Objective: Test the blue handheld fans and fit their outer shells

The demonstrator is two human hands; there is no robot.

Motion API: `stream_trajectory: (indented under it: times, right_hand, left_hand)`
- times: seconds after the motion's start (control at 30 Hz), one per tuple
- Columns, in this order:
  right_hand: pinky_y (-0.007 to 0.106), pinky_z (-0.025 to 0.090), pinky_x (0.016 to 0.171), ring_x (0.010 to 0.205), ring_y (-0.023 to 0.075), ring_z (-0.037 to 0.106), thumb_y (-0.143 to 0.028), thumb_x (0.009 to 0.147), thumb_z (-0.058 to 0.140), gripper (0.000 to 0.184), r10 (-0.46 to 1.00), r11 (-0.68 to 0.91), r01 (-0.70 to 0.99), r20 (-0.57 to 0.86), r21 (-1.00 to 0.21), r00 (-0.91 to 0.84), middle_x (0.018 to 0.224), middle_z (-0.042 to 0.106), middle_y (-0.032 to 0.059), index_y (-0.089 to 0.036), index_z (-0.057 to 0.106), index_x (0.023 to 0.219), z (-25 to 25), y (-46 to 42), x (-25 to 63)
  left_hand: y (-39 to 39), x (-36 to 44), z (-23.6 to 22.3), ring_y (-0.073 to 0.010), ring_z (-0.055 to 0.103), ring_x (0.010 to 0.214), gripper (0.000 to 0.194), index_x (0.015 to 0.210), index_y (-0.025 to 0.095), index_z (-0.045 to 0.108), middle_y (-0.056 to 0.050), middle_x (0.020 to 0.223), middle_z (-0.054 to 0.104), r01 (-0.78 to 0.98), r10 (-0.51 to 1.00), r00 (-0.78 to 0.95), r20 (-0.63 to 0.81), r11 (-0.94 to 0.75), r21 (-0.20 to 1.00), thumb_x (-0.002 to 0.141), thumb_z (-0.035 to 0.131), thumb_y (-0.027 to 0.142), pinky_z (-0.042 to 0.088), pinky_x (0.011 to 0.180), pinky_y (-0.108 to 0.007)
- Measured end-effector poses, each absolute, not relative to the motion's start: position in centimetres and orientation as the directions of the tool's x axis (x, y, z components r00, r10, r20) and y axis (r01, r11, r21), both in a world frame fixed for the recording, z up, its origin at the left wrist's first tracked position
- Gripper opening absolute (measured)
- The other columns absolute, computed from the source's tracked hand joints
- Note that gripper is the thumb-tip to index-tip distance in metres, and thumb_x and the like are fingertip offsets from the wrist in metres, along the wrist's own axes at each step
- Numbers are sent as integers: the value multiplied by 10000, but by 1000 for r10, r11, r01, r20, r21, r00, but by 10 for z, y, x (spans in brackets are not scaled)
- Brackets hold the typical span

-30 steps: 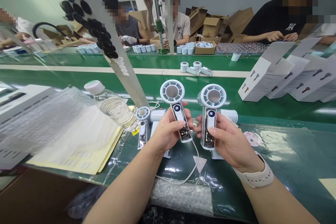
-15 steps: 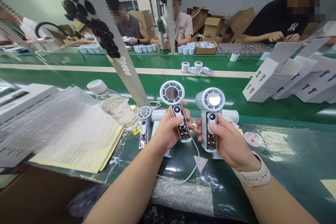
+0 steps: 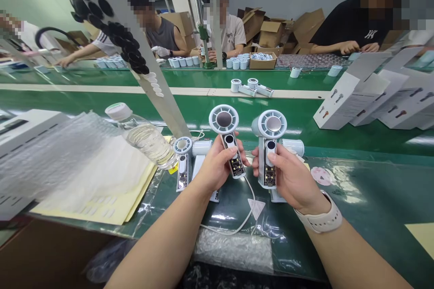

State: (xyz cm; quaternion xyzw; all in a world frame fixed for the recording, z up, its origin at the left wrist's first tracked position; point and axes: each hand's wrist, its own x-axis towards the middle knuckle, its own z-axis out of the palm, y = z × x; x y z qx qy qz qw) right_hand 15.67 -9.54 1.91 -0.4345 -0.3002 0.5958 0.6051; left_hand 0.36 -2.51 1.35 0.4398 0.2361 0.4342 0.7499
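My left hand (image 3: pixel 222 161) is closed round the handle of a light-blue handheld fan (image 3: pixel 224 119), its thumb on the button below a dark round display. A white cable (image 3: pixel 249 221) runs from the lower end of this fan. In my right hand (image 3: pixel 293 174) is a second handheld fan (image 3: pixel 272 123), tilted slightly to show its side; that thumb also rests at the button and its display is dark. Another fan (image 3: pixel 183 167) stands left of my left wrist. More fan bodies lie partly hidden behind my hands, one with a cylindrical head (image 3: pixel 293 146).
A water bottle (image 3: pixel 142 137) leans left beside bubble wrap (image 3: pixel 64 153) and yellow sheets (image 3: pixel 130 205). A slanted metal post (image 3: pixel 166 99) rises behind. White boxes (image 3: pixel 339 99) stand right. Two fans (image 3: pixel 244 89) lie on the green conveyor (image 3: pixel 288 110). Co-workers sit across.
Both displays showed 20 earlier and are now dark. The right fan has turned a little. Across the belt, a co-worker's arm now reaches in at left, and the raised hand left the red-knobbed lever.
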Motion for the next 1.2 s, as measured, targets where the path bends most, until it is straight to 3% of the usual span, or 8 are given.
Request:
stream_trajectory:
  times: [0.23, 0.4, 0.53, 0.63, 0.77, 0.93, 1.03, 1.2]
  right_hand:
    - [349, 515, 659, 722, 183, 594, -437, 777, 731, 250, 994, -54, -421, -90, -905, 66, 851, 639, 29, -223, 637, 866, 20, -96, 156]
    - [324, 497, 607, 662, 167, 566, -424, 810, 697, 224, 986, -58, -380, -112, -923, 124, 795, 632, 18, -225, 621, 878, 16, -94, 157]
    - [301, 465, 516, 563, 145, 549, -427, 797, 726, 259, 981, -35, -375, -104, -926, 166, 775, 634, -2, -240, 589, 911, 12, -91, 155]
    - [295, 448, 468, 506, 147, 554, -491, 816, 706, 294, 988, -8, -466, -80, -885, 134, 733, 649, -10, -251, 575, 923, 12, -91, 155]
    - [371, 561, 654, 575, 177, 618, -596, 902, 553, 416, 991, -72, -557, -125, -828, 57, 672, 676, 35, -202, 659, 820, 13, -91, 157]
    - [417, 607, 760, 852, 247, 719, -539, 910, 590, 327, 985, -54, -627, -144, -777, 94, 965, 772, 59, -242, 722, 951, 13, -93, 156]
    - [431, 629, 739, 848, 265, 735, -487, 865, 677, 269, 994, 4, -643, -69, -765, 89, 1005, 783, 56, -247, 746, 967, 14, -96, 156]
    - [446, 624, 793, 774, 260, 734, -455, 858, 694, 242, 990, 60, -632, -34, -773, 135, 865, 785, 51, -238, 776, 927, 14, -96, 158]
  left_hand:
    - [-24, 3, 13, -141, 591, 627, 363, 1033, 201, 518, 28, 806, 593, -455, 851, 523, 47, 232, 860, 717, 691, 242, 489, 648, -346]
    - [-24, 4, 9, -177, 634, 668, 294, 977, 203, 510, 8, 781, 629, -351, 878, 478, 38, 151, 924, 760, 698, 266, 497, 690, -367]
    - [-24, 2, 7, -192, 669, 672, 494, 1055, 215, 468, -40, 921, 674, -204, 921, 389, -13, 100, 974, 731, 796, 394, 509, 618, -341]
    - [-26, 0, 8, -180, 658, 576, 529, 1011, 227, 427, -38, 880, 692, -197, 913, 407, -34, 124, 973, 753, 741, 565, 484, 509, -303]
    - [-28, -1, 10, -192, 672, 538, 443, 988, 242, 403, -17, 826, 710, -336, 875, 485, -5, 192, 922, 821, 637, 579, 449, 433, -265]
    - [-31, -3, 10, -234, 724, 627, 385, 1047, 248, 405, -36, 878, 735, -380, 835, 544, 84, 156, 912, 865, 612, 518, 475, 433, -259]
    - [-33, -5, 10, -221, 724, 633, 408, 1058, 253, 406, -31, 894, 735, -394, 815, 562, 143, 112, 912, 868, 621, 543, 516, 484, -277]
    - [-35, -6, 10, -221, 732, 721, 406, 1079, 247, 438, -33, 915, 727, -421, 813, 565, 140, 137, 897, 862, 660, 509, 551, 596, -305]
